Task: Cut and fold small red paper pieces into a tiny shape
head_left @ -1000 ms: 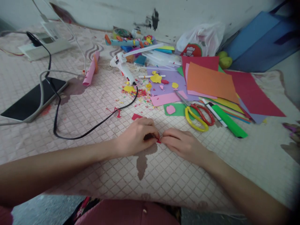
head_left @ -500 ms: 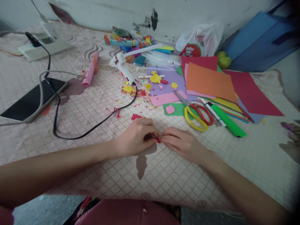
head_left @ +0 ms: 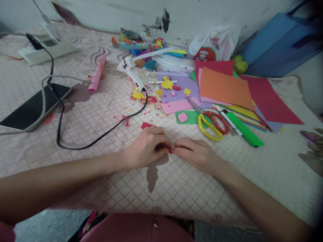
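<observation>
My left hand (head_left: 146, 147) and my right hand (head_left: 195, 153) meet fingertip to fingertip low on the pink quilted cloth (head_left: 83, 111). Both pinch one small red paper piece (head_left: 170, 151), mostly hidden by the fingers. A red paper scrap (head_left: 145, 125) lies just beyond my left hand. Yellow and red scissors (head_left: 210, 123) rest a little past my right hand, beside a green marker (head_left: 243, 129).
A white glue gun (head_left: 131, 74) with its black cord (head_left: 83, 146) lies at centre back among paper scraps. Stacked coloured sheets (head_left: 227, 87) fill the right. A phone (head_left: 32, 107) and a power strip (head_left: 42, 50) sit at left, a pink paper roll (head_left: 97, 75) nearby.
The hands stay pinched on the red piece with only slight finger shifts. The view has drifted a little.
</observation>
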Available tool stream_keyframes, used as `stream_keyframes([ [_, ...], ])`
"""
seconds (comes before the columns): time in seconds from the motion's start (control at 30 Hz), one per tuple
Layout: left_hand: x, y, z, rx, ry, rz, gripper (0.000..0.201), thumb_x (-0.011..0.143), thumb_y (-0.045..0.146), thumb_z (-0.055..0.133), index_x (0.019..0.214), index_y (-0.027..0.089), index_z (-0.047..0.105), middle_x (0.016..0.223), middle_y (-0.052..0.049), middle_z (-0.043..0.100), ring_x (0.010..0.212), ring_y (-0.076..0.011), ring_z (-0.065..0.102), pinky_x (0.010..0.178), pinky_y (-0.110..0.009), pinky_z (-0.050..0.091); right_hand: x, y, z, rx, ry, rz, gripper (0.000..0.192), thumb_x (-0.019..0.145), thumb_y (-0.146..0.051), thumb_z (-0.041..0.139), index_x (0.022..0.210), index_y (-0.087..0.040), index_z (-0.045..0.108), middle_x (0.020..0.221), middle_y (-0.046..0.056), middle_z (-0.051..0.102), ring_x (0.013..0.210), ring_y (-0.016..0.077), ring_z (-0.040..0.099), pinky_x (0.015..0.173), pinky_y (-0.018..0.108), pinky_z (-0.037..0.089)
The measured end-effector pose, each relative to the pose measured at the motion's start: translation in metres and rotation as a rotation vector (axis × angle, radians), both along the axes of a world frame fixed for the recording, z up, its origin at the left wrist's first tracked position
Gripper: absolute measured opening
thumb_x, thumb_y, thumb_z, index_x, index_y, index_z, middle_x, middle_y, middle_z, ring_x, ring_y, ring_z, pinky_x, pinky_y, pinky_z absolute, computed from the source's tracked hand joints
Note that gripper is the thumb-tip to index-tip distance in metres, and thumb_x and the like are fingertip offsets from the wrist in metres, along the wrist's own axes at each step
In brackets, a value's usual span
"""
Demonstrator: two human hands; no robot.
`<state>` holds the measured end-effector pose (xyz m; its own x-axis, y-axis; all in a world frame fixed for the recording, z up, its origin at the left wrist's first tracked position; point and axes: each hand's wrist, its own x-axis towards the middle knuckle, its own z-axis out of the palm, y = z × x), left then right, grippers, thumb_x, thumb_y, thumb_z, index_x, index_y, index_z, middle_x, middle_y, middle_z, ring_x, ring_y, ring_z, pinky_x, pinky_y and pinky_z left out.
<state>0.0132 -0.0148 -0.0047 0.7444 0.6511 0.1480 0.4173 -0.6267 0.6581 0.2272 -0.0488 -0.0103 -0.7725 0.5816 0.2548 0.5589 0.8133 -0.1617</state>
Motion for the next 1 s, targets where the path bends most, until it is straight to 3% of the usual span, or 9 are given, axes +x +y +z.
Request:
stream_keyframes([
  [0.43,0.001,-0.0001,-0.0014,0.017,-0.011,0.003,0.015,0.079,0.01,0.054,0.082,0.015,0.067,0.082,-0.005,0.059,0.079,-0.0161,0.053,0.075,-0.03,0.042,-0.0006,0.0004,0.0039,0.01,-0.007,0.035,0.026,0.095,-0.015,0.037,0.097,-0.013,0.063,0.089,0.008,0.064,0.077,0.0157,0.059,0.065,0.028,0.049],
  [0.67,0.0008,0.0007,-0.0015,0.021,-0.008,0.002,0.014,0.079,0.011,0.054,0.082,0.015,0.067,0.082,-0.005,0.059,0.079,-0.0159,0.053,0.075,-0.03,0.042,0.0043,0.0011,-0.0012,-0.082,0.072,-0.019,0.021,0.094,-0.017,0.042,0.096,-0.015,0.062,0.094,0.007,0.063,0.082,0.0161,0.06,0.069,0.029,0.05],
  [1.0,-0.0004,0.0015,-0.0009,0.023,-0.002,-0.004,0.011,0.077,0.012,0.056,0.081,0.016,0.066,0.082,-0.004,0.059,0.078,-0.0161,0.053,0.073,-0.03,0.044,0.0006,-0.0002,-0.0019,-0.03,0.05,-0.046,0.021,0.092,-0.014,0.042,0.093,-0.016,0.063,0.092,0.007,0.064,0.08,0.0161,0.061,0.067,0.029,0.05],
])
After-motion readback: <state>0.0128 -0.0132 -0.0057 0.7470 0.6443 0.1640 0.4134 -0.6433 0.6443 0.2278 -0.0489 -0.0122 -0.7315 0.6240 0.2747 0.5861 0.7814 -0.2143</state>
